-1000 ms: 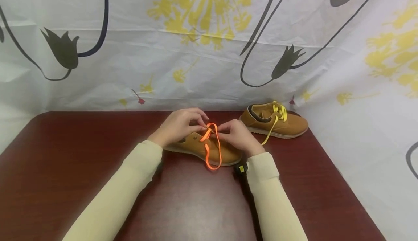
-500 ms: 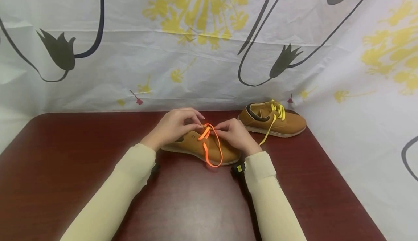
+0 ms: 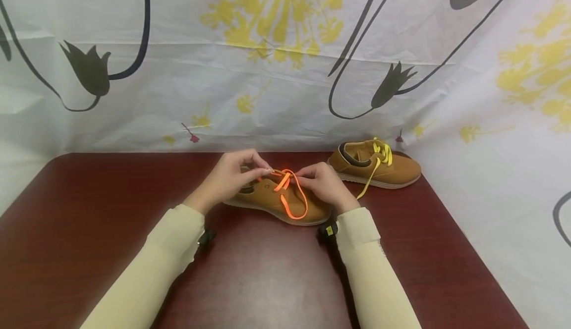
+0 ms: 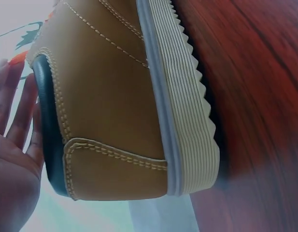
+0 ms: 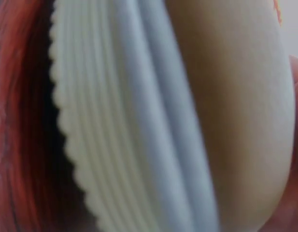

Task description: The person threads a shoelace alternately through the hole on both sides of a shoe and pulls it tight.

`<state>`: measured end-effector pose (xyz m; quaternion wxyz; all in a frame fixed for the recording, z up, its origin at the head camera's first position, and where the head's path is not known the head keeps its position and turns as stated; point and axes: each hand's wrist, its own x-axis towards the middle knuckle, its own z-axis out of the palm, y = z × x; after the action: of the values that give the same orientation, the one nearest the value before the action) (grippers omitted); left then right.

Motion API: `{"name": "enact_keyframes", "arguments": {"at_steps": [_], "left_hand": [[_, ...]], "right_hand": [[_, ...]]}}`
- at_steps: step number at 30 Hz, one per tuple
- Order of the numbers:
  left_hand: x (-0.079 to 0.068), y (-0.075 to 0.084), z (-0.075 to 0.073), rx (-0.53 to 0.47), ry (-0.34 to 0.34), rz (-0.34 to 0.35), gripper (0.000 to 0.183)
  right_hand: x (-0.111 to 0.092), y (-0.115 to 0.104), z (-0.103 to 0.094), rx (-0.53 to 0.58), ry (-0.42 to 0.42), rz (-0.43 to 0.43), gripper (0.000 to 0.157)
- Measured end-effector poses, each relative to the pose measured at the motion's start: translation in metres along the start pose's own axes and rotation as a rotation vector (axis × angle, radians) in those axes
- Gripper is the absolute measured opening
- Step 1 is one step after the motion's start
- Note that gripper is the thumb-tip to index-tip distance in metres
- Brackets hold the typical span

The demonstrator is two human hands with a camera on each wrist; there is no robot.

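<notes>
A tan shoe (image 3: 267, 204) with an orange shoelace (image 3: 284, 184) lies side-on on the table, toe to the right. Over its opening, my left hand (image 3: 226, 178) pinches a stretch of the lace between thumb and forefinger. Above the front of the shoe, my right hand (image 3: 326, 185) pinches near the lacing; its fingertips are partly hidden. Between the hands, a loose end of lace loops down over the shoe's side. The left wrist view has the shoe's heel (image 4: 110, 116) close up, beside the left fingers. In the right wrist view, the toe (image 5: 235, 111) covers most of the frame.
A second tan shoe (image 3: 401, 170) with a yellow shoelace (image 3: 369, 179) stands at the table's back right corner. Behind the dark red table (image 3: 111, 220) hangs a white patterned sheet (image 3: 178, 86), which also runs along the right side.
My left hand has drawn left and slightly down, pulling a stretch of orange lace out between the hands. The hanging loop has shifted a little right and up. My right hand stays nearly still.
</notes>
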<state>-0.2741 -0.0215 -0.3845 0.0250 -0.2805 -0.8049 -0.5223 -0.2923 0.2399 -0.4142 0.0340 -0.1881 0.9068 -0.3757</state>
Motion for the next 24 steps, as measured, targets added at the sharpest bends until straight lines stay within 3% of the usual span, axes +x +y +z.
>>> {"name": "enact_keyframes", "arguments": {"at_steps": [7, 12, 17, 24], "left_hand": [[-0.007, 0.006, -0.002, 0.029, 0.005, -0.002, 0.005], [-0.014, 0.012, -0.008, -0.010, 0.039, -0.008, 0.005], [-0.022, 0.017, -0.015, 0.019, 0.069, 0.018, 0.006], [-0.031, 0.013, -0.019, 0.024, 0.080, 0.018, 0.006]], "right_hand": [[-0.001, 0.001, 0.001, 0.022, -0.024, 0.014, 0.014], [-0.001, -0.001, 0.003, 0.018, -0.019, -0.029, 0.014], [-0.001, -0.002, 0.003, -0.009, -0.023, -0.016, 0.015], [-0.003, -0.003, 0.001, -0.041, -0.027, -0.018, 0.023]]}}
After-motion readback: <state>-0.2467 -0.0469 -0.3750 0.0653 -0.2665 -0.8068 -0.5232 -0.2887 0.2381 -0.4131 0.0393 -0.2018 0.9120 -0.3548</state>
